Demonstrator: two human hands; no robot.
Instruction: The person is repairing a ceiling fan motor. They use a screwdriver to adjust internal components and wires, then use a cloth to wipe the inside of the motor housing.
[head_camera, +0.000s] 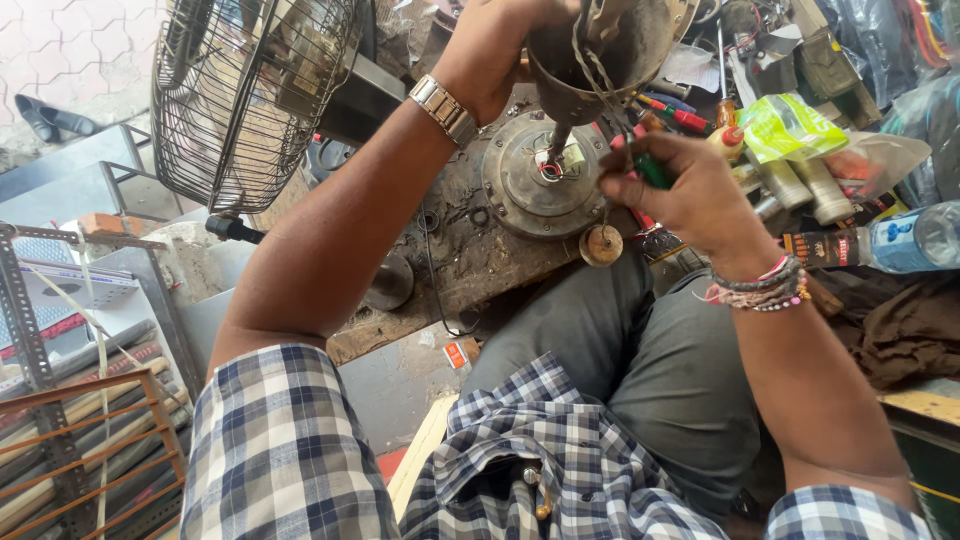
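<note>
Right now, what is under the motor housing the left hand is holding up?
Under the motor housing sits a round metal cover plate on the wooden workbench, with a thin shaft reaching down to it. The right hand hides the plate's right edge.

Fan motor work at bench.
L hand (495, 50) gripping motor housing (600, 45); R hand (690, 190) w/ green-handled screwdriver (652, 170) by round cover plate (535, 180).

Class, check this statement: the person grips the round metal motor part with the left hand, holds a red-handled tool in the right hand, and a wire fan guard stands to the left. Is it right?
Not quite. The head view shows the tool in the right hand has a green handle, not red. The rest holds: the left hand grips the round metal motor part, and the wire fan guard stands to the left.
</note>
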